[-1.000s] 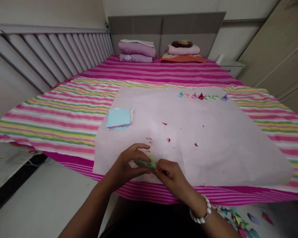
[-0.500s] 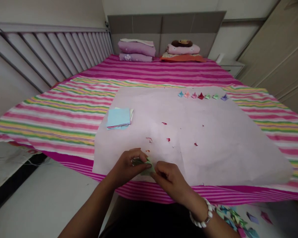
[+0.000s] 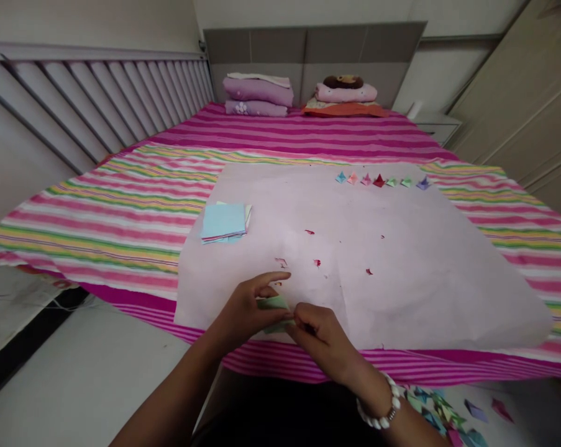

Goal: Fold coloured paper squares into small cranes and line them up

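A light green piece of folded paper [image 3: 274, 303] is held between my two hands, just above the near edge of the white sheet. My left hand [image 3: 250, 310] grips it from the left, thumb along the paper, with the index finger lifted and stretched out. My right hand [image 3: 318, 335], wearing a white bead bracelet, pinches the paper's right corner. Fingers cover part of the paper, so its exact folded shape is hard to see.
A stack of square paper [image 3: 223, 221], light blue on top, lies to the left on the white sheet [image 3: 424, 279]. Several small folded paper pieces [image 3: 378, 180] stand in a row at the far right. Red scraps [image 3: 317, 263] are scattered mid-sheet. More folded papers [image 3: 441, 413] lie below the bed's edge.
My left index finger has lifted off the green paper and straightened. The left hand has shifted slightly to the right, while the right hand keeps its pinch in nearly the same place.
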